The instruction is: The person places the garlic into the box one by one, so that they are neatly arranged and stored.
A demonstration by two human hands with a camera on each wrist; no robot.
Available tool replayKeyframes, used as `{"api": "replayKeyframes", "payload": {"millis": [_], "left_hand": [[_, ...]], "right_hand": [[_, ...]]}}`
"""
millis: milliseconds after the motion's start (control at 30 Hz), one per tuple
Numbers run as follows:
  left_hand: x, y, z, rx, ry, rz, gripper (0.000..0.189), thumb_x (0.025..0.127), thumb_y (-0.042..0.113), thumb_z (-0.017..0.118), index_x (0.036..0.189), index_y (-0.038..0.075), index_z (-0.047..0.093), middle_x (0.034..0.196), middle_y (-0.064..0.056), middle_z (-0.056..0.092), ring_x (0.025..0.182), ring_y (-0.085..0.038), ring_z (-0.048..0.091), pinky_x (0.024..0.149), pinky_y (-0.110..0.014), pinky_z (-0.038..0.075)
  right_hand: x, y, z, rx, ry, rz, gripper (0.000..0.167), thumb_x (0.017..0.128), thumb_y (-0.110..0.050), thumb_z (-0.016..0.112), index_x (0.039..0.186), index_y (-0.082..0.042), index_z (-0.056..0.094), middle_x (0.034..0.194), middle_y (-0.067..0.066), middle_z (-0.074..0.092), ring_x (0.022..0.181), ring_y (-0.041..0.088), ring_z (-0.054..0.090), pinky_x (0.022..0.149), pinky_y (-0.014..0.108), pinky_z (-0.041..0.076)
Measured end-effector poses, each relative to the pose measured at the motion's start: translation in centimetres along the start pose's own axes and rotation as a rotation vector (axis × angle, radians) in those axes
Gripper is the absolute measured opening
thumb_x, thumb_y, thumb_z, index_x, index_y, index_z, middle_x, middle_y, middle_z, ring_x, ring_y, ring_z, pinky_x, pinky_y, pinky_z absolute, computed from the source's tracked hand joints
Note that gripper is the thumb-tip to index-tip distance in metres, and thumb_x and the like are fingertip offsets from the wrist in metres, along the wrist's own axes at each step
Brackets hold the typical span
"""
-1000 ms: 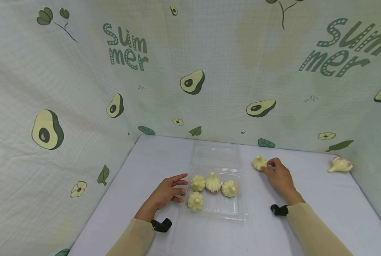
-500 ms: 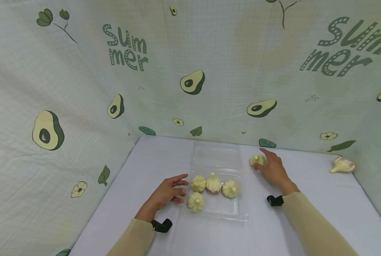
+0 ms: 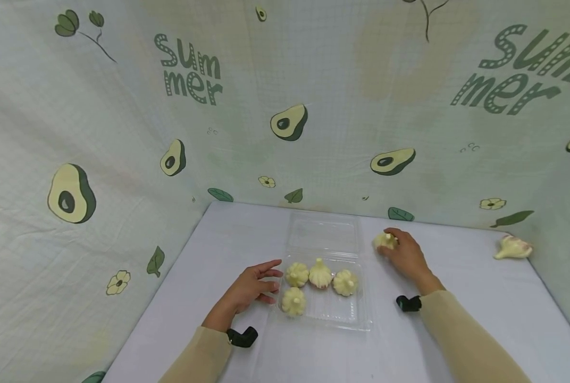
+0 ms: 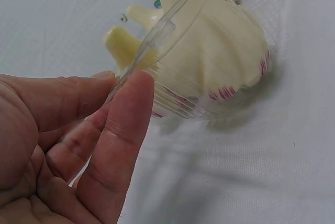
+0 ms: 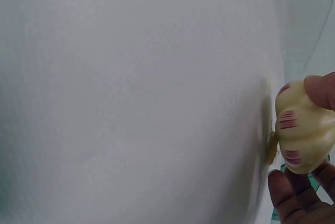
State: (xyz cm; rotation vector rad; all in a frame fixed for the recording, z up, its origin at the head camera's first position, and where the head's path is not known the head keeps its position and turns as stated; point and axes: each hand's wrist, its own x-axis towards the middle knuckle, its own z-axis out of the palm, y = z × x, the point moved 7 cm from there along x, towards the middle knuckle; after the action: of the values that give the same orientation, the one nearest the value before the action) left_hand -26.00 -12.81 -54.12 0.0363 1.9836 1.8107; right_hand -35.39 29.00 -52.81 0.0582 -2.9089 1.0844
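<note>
My left hand (image 3: 249,287) pinches the left rim of a clear plastic clamshell box (image 3: 325,313) between thumb and finger; the rim (image 4: 163,31) shows plainly in the left wrist view. Several garlic bulbs (image 3: 320,275) sit inside: a row of three at the back and one at the front left. Right of the raised lid, my right hand (image 3: 411,260) grips another garlic bulb (image 3: 382,240) between thumb and fingers. In the right wrist view this garlic bulb (image 5: 301,130) has purple streaks, and its root end is close to the white cloth; contact is unclear.
One more garlic bulb (image 3: 513,247) lies at the far right edge of the white-covered table (image 3: 328,356). The box's clear lid (image 3: 323,232) is folded back behind its base. A printed cloth (image 3: 333,106) hangs around the table's back and sides.
My right hand has shifted slightly left and its fingers have closed round the garlic bulb, which moved a little left. The left hand has stayed at the box rim.
</note>
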Motion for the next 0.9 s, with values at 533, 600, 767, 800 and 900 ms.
{"api": "replayKeyframes", "payload": {"millis": [533,600,767,800,900], "left_hand": [[0.0,0.1,0.0,-0.003,-0.010,-0.002,0.068,0.098,-0.001,0.071,0.161,0.013,0.047,0.146,-0.018,0.059,0.094,-0.016,0.070,0.071,-0.033,0.065],[0.0,0.1,0.0,-0.003,-0.009,-0.001,0.068,0.098,-0.001,0.071,0.161,0.013,0.047,0.146,-0.018,0.059,0.095,-0.016,0.070,0.072,-0.033,0.065],[0.0,0.1,0.0,-0.003,-0.006,-0.005,0.068,0.099,0.000,0.071,0.161,0.013,0.047,0.146,-0.017,0.060,0.097,-0.017,0.070,0.072,-0.033,0.065],[0.0,0.1,0.0,-0.003,-0.006,-0.006,0.068,0.099,0.000,0.071,0.161,0.014,0.047,0.146,-0.017,0.060,0.097,-0.017,0.070,0.072,-0.033,0.065],[0.0,0.1,0.0,-0.004,-0.008,-0.006,0.068,0.099,0.000,0.071,0.161,0.014,0.047,0.146,-0.017,0.059,0.097,-0.017,0.070,0.072,-0.033,0.065]], "right_hand": [[-5.2,-5.2,-1.4,0.060,0.051,-0.122,0.058,0.099,-0.022,0.075,0.149,-0.002,0.052,0.143,0.027,0.052,0.121,0.042,0.056,0.100,0.058,0.052],[-6.2,-6.5,-1.6,0.059,0.056,-0.148,0.058,0.099,-0.021,0.076,0.149,-0.003,0.052,0.143,0.025,0.053,0.120,0.042,0.057,0.098,0.058,0.054],[-8.4,-10.1,-1.9,0.051,0.077,-0.243,0.054,0.097,-0.016,0.078,0.145,-0.005,0.056,0.141,0.019,0.057,0.116,0.036,0.061,0.094,0.056,0.056],[-8.9,-10.8,-1.9,0.046,0.085,-0.266,0.053,0.095,-0.014,0.079,0.143,-0.006,0.057,0.140,0.018,0.058,0.116,0.034,0.061,0.094,0.055,0.056],[-10.1,-12.8,-1.6,0.036,0.105,-0.341,0.052,0.092,-0.010,0.081,0.139,-0.007,0.060,0.136,0.013,0.062,0.115,0.028,0.062,0.095,0.050,0.057]]}}
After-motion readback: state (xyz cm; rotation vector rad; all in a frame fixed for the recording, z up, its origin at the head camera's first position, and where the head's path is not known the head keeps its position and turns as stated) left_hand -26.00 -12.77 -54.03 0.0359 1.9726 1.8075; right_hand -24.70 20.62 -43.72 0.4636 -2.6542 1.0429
